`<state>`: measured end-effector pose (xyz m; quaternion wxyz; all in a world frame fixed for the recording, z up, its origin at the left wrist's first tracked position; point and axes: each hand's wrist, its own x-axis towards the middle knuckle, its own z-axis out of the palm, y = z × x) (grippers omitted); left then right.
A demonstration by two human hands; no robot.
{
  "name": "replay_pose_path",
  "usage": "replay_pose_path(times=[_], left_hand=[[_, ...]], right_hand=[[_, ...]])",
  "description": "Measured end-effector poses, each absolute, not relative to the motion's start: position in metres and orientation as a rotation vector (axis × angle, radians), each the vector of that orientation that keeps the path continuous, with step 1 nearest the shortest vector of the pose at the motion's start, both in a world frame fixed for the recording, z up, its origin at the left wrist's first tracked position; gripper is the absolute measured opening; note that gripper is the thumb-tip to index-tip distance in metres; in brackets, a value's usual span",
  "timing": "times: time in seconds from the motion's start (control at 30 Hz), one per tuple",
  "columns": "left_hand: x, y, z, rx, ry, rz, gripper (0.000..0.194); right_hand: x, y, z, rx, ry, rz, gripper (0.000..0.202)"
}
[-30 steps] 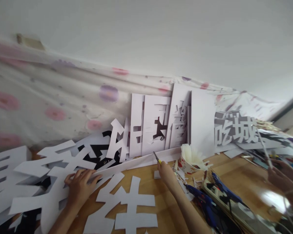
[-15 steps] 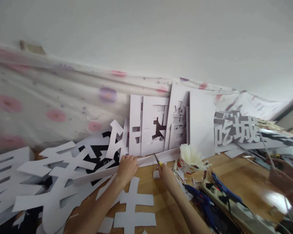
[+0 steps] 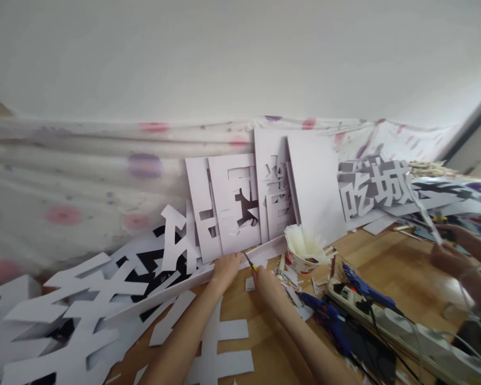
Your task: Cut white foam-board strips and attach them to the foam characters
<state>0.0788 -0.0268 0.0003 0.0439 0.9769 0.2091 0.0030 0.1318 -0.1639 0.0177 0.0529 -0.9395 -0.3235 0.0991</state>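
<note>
A long, narrow white strip (image 3: 166, 294) stands on its edge across the wooden table. My left hand (image 3: 226, 270) is closed over it near its middle, fingertips beside the knife. In my right hand (image 3: 266, 283) is a craft knife (image 3: 249, 262) with some yellow on its handle. Its blade points up and left, at the strip just right of my left fingers; whether it touches cannot be made out. Below my hands lies a white cut-out character (image 3: 234, 330). Tall white boards (image 3: 220, 208) with cut-out openings lean behind the strip.
Cut-out letters (image 3: 88, 310) pile up at left. A paper cup (image 3: 304, 262) of whitish sticks stands right of my hands, near blue glue guns (image 3: 324, 315) and a power strip (image 3: 388, 321). Another person's hands (image 3: 457, 251) hold a thin white strip at far right.
The view has turned right and levelled. My left hand has slid right along the strip, closer to the knife. The other person's hands have risen slightly with their strip.
</note>
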Motion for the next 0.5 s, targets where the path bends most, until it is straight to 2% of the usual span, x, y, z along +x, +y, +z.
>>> replay_pose_path(times=[0.5], left_hand=[[0.080,-0.024,-0.003,2.974,0.649,0.019,0.031]], right_hand=[[0.137,-0.160,0.007,-2.873,-1.198,0.258,0.027]])
